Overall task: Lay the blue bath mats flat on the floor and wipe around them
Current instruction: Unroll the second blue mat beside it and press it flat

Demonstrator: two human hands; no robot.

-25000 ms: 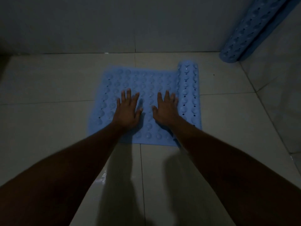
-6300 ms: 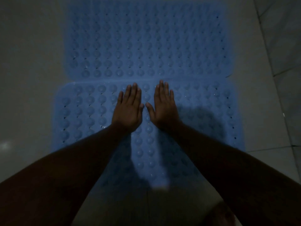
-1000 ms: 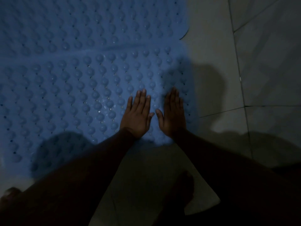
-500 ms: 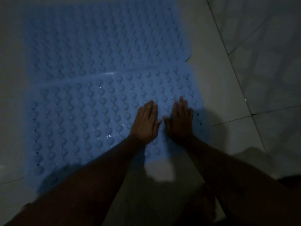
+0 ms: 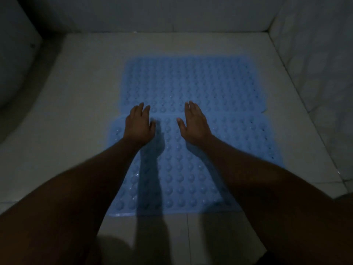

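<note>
Over the far edge of the near mat (image 5: pixel 191 169) | our left hand (image 5: pixel 138 125) and right hand (image 5: pixel 194 125) reach onto the far mat (image 5: pixel 191 83) | all fingers (image 5: pixel 142 109) straight, holding nothing

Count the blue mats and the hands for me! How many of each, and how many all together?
Blue bath mats: 2, the far mat and the near mat
Hands: 2, the left hand and the right hand
Total: 4
</note>
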